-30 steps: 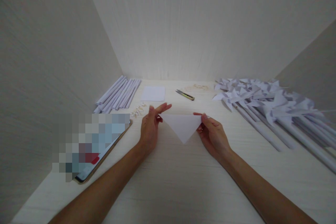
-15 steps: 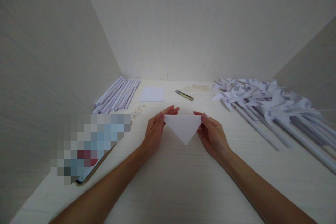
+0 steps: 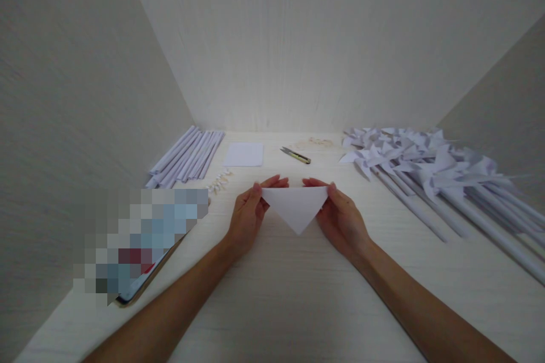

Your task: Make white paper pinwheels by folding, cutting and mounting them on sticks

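Note:
A white sheet of paper (image 3: pixel 297 207), folded into a triangle, is stretched between my two hands with its point toward me. My left hand (image 3: pixel 249 216) pinches the left corner, thumb on top and fingers behind the folded edge. At the opposite corner my right hand (image 3: pixel 344 216) grips in the same way. Beyond the hands lie yellow-handled thread snips (image 3: pixel 295 155) and a square stack of white paper (image 3: pixel 244 154).
Rolled white paper sticks (image 3: pixel 187 154) lie at the back left. Several paper pinwheels (image 3: pixel 426 167) on sticks are piled at the right. A phone (image 3: pixel 157 261), partly blurred out, rests at the left. Small twisted pieces (image 3: pixel 219 181) lie near it. Walls rise at the back and sides.
The view has shifted slightly. My right fingers now reach farther behind the paper's top edge. Both hands still hold the folded sheet in nearly the same place.

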